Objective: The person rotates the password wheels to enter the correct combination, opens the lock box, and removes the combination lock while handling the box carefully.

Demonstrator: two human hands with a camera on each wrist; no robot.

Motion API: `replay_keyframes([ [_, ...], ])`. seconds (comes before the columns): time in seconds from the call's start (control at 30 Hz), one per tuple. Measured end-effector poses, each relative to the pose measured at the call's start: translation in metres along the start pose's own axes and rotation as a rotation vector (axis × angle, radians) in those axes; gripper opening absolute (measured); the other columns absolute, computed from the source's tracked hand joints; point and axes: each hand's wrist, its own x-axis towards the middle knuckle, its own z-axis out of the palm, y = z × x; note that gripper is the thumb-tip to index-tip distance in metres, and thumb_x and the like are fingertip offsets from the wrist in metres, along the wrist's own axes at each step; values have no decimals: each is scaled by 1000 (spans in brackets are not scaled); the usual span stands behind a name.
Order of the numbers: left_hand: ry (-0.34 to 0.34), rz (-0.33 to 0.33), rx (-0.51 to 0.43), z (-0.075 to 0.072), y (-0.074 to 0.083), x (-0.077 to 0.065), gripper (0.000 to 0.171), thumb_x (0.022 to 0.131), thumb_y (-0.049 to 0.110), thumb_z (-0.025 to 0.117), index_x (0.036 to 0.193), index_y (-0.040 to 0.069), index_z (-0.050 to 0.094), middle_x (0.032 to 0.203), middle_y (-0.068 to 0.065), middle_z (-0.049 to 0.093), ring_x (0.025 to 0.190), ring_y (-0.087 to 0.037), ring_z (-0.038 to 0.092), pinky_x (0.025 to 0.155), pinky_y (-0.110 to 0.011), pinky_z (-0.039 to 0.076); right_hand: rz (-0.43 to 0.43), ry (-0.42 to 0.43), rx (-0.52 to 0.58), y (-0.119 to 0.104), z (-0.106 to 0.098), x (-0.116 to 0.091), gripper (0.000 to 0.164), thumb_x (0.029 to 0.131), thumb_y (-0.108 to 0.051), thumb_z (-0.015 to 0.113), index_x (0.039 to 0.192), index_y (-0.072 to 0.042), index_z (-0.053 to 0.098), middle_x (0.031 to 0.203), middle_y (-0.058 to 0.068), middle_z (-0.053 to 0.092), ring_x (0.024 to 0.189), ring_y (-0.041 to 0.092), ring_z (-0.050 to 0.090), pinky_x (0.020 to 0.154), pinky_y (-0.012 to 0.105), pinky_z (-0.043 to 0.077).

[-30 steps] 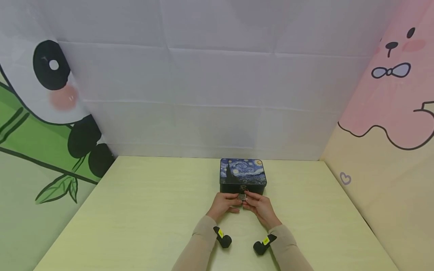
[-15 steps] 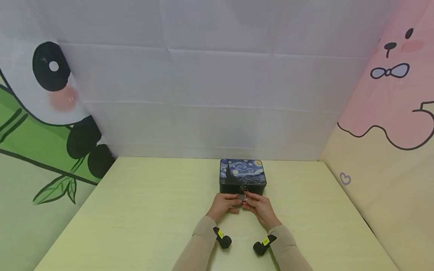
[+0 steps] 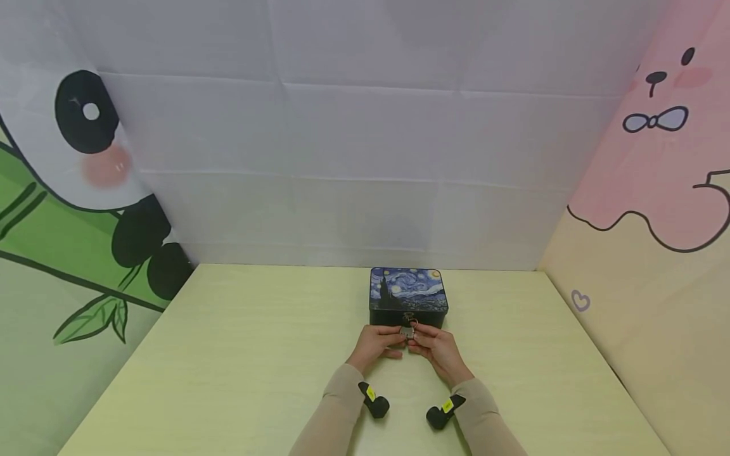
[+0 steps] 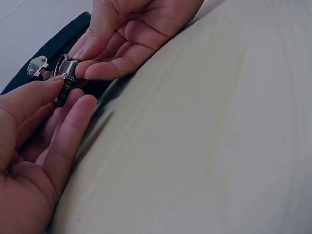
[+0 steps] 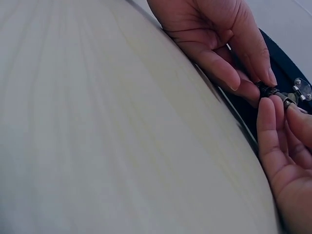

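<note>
A small combination padlock (image 4: 69,77) with numbered dials is held between both hands at the front of a dark tin box (image 3: 407,291). Its shackle (image 4: 60,62) sits right at the box's metal clasp (image 4: 37,66). My left hand (image 3: 373,345) pinches the dial end of the padlock with thumb and fingers. From the other side, my right hand (image 3: 439,351) pinches it near the shackle. The box lid is down and carries a blue starry-night painting. In the right wrist view the fingers partly cover the padlock (image 5: 271,91).
The box stands near the back edge of a pale yellow table (image 3: 256,354). Behind it hangs a white cloth wall (image 3: 365,190). Printed cartoon panels flank the table on the left and right. Black wrist-worn devices (image 3: 376,404) are on both sleeves.
Both hands and the box keep nearly the same places. Only a slight shift shows in the left fingers at the padlock and in how its face is tilted.
</note>
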Motion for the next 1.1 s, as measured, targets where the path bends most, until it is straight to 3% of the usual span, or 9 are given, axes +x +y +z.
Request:
replay_keyframes([
  [0.33, 11, -12, -11, 0, 0, 0, 31, 91, -5, 68, 120, -15, 63, 102, -27, 70, 77, -19, 72, 67, -35, 62, 13, -2, 3, -1, -1, 0, 43, 98, 11, 49, 140, 20, 41, 103, 11, 70, 79, 14, 70, 76, 27, 60],
  [0.63, 4, -12, -44, -1, -1, 0, 35, 90, -5, 69, 123, -14, 63, 112, -26, 68, 81, -19, 72, 68, -35, 62, -9, -17, 11, -1, -1, 0, 44, 98, 10, 50, 139, 20, 41, 109, 13, 68, 84, 15, 70, 80, 28, 59],
  [1.1, -15, 19, -44, -1, -1, -2, 32, 90, -3, 70, 119, -15, 64, 99, -15, 72, 79, -17, 70, 68, -36, 62, -22, 20, 56, 2, 0, -1, 45, 97, 12, 49, 140, 19, 39, 97, 8, 69, 84, 17, 70, 81, 33, 60],
])
